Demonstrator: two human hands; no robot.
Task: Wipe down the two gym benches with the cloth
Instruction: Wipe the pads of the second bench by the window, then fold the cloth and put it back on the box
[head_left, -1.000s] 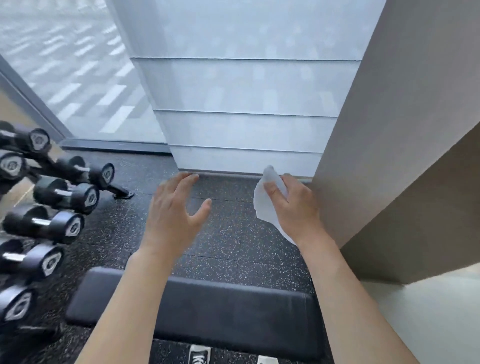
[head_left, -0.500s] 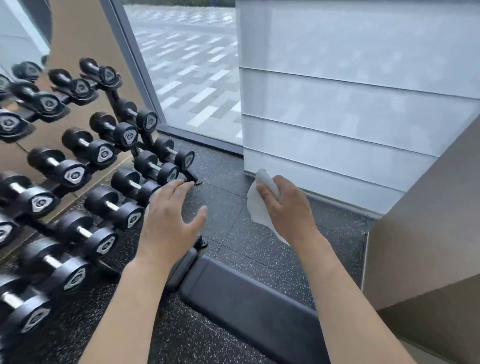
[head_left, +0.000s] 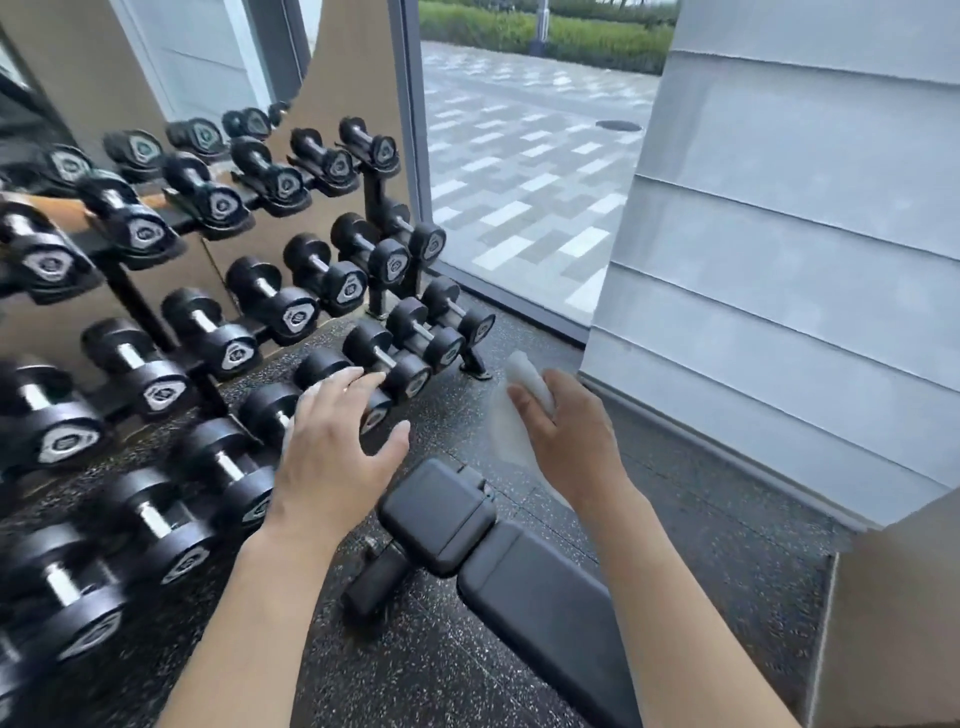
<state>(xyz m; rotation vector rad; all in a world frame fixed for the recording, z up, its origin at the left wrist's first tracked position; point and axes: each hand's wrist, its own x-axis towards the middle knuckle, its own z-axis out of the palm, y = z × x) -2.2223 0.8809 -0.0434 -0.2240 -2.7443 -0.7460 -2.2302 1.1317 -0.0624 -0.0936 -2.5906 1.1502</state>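
Note:
A black padded gym bench lies low in front of me, running from bottom right toward the middle, its small seat pad at the near-centre end. My right hand hovers above the bench's end and grips a white cloth, which hangs from my fingers. My left hand is held out over the floor beside the seat pad, fingers spread and holding nothing. Only one bench is in sight.
A rack of black dumbbells fills the left side, close to my left hand. A glass window and a grey blind stand ahead. A beige wall corner is at the right. Speckled rubber floor surrounds the bench.
The view has swung left, bringing the dumbbell rack and the bench's seat end into sight. Both hands keep the same pose, the right still holding the cloth.

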